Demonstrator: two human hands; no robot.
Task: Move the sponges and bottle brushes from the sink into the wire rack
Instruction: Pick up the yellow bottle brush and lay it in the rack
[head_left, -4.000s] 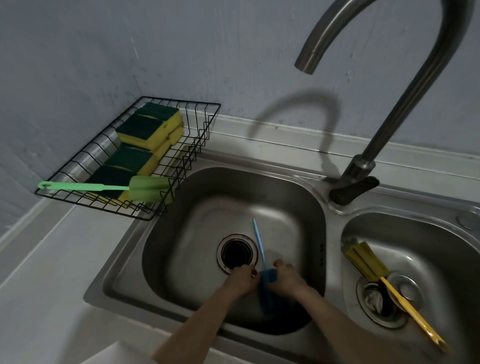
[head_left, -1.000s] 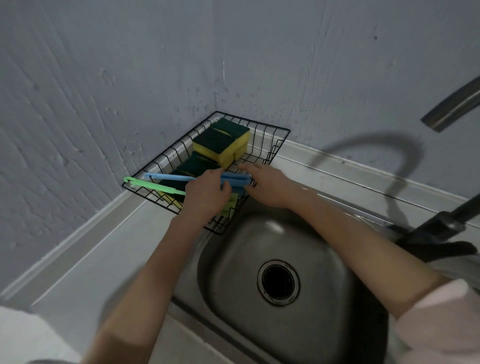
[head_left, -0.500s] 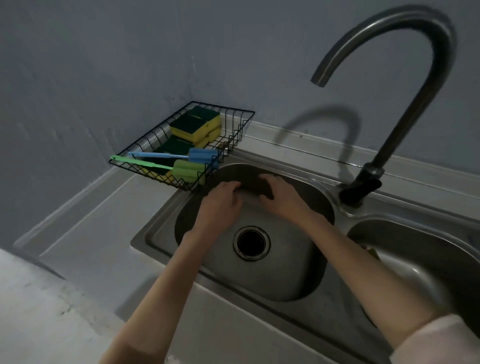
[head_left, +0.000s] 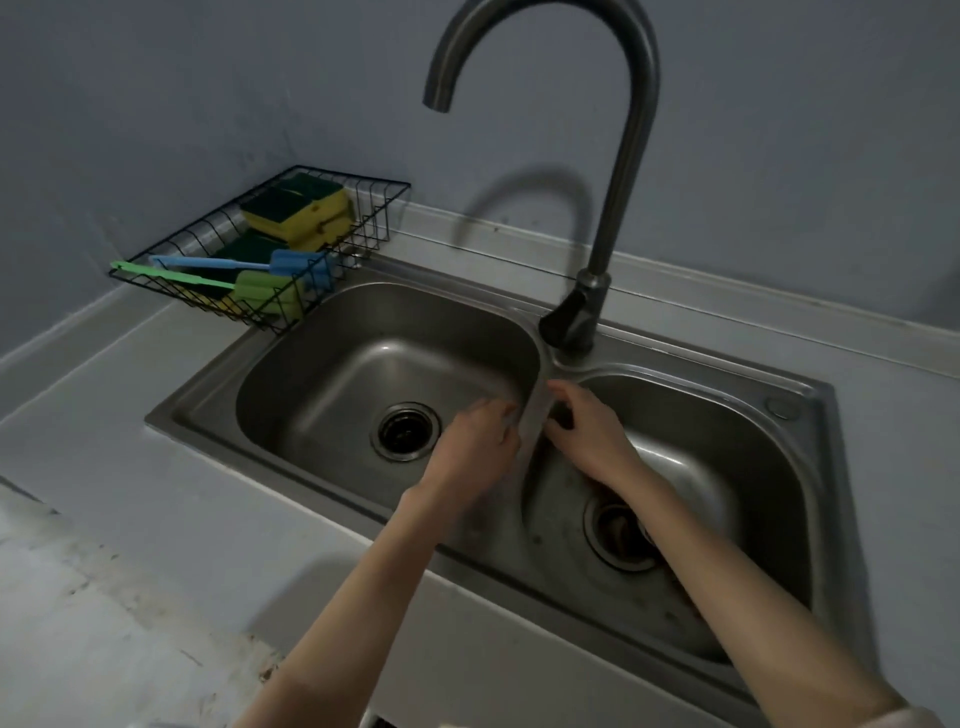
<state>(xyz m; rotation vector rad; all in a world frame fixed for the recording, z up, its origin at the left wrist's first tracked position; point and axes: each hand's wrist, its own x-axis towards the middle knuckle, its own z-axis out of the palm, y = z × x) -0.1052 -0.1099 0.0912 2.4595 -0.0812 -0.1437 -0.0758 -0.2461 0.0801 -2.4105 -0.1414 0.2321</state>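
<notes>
The black wire rack (head_left: 385, 209) stands on the counter at the back left of the sink (head_left: 208, 410). In it lie several yellow-and-green sponges (head_left: 298, 210), a blue bottle brush (head_left: 291, 262) and a green bottle brush (head_left: 260, 293). My left hand (head_left: 478, 447) hovers over the right side of the left basin, fingers loosely apart and holding nothing. My right hand (head_left: 587, 434) is just across the divider over the right basin, fingers spread and empty. My right arm covers much of the right basin floor, so whatever lies there is hidden.
A tall curved faucet (head_left: 623, 156) rises behind the divider, its spout over the left basin. Each basin has a drain: the left drain (head_left: 405, 430) and the right drain (head_left: 621, 530). Grey counter (head_left: 130, 493) surrounds the sink, with a wall behind.
The blue brush, picked out of the left basin earlier, now lies in the rack. Both hands have let it go and moved right, from beside the rack to the divider between the basins.
</notes>
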